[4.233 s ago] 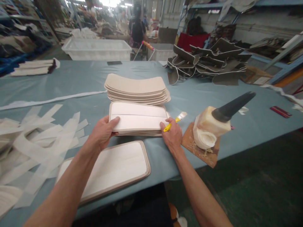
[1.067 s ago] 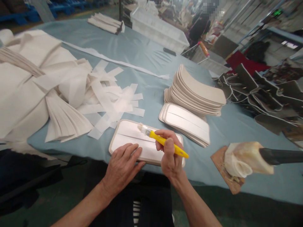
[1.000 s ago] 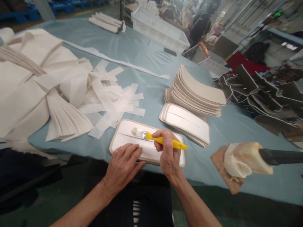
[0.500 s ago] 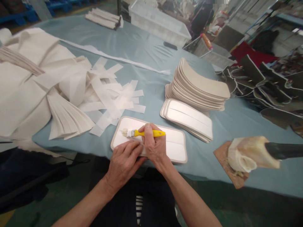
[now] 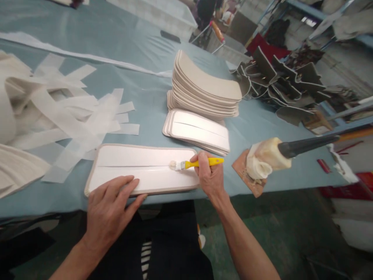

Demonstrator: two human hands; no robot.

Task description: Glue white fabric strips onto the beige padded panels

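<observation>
A long white panel with a beige rim and a slit-like line along its middle lies at the table's near edge. My right hand is closed round the yellow handle of a paintbrush. The pale bristles touch the panel near its right part, by the line. Flat on the panel's lower left edge, my left hand has its fingers stretched out and holds nothing. Behind the panel rests a small stack of similar white panels. To the right stands a glue-crusted, cream-coloured container with a dark handle, on a brown board.
A tall stack of curved beige pieces stands behind. White strips and beige fabric lie at left. Dark folded pieces are piled at the back right. A white plastic bin and a roller are at the back.
The brush has moved right along the panel, from its left part to its right part. My left hand has spread out on the panel's left edge. The view has swung to the right.
</observation>
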